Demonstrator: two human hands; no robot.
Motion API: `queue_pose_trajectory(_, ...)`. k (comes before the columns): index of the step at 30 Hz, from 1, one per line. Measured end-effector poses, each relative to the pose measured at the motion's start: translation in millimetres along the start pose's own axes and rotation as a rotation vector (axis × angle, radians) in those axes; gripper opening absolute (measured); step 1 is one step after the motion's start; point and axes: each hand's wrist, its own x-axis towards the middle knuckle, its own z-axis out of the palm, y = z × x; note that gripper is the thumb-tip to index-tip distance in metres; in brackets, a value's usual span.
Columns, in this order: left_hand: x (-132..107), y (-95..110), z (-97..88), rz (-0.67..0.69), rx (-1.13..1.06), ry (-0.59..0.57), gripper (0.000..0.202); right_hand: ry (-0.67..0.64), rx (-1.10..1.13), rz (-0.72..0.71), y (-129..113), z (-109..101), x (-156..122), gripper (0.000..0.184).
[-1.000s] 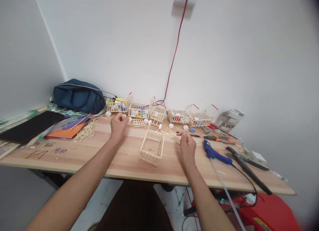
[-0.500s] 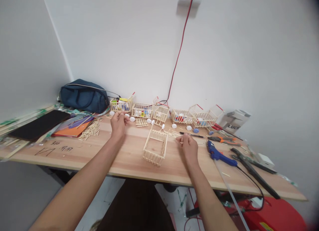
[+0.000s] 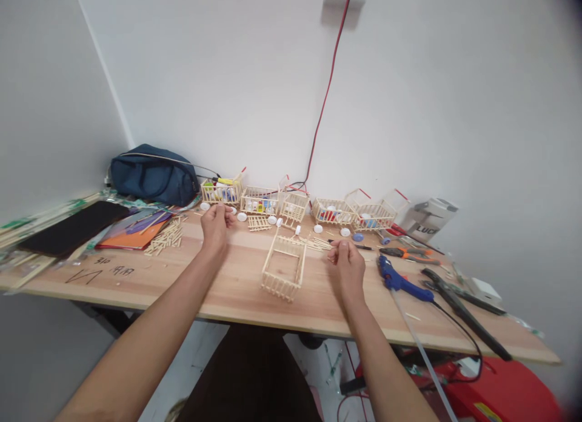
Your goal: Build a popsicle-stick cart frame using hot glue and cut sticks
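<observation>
On the table in front of me stands an open wooden-stick frame, shaped like a small cart basket. My left hand is raised to its left, fingers curled and thumb against the index finger. Near its fingertips lie white round caps and a small stick grid. My right hand hovers right of the frame, closed in a pinch beside loose thin sticks. Whatever either hand may hold is too small or hidden to make out. Neither hand touches the frame.
Along the wall stand several finished miniature carts. A blue glue gun, orange-handled pliers and a black-handled tool lie right. Left are a stick pile, a black slab and a blue bag.
My right hand has shifted slightly to the right, its fingers still curled. My left hand stays almost in place, and the wooden-stick frame has not visibly moved.
</observation>
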Motion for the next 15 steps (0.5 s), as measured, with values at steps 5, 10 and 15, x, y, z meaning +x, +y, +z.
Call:
queue_pose_trajectory(5,-1.1,1.6,0.2,0.032,0.012,-0.008,0.034,0.007,0.009,-0.004,-4.1,-0.4,-1.3,0.045)
queue_pose_trajectory(10,-0.8,-0.4,0.0,0.052,0.056,-0.035,0.035,0.011,0.014,0.01,-5.2,-0.8,-1.3,0.047)
queue_pose_trajectory(15,1.9,-7.6,-1.8,0.086,0.195,-0.098,0.034,-0.002,0.02,0.006,-6.6,-1.6,-2.1,0.045)
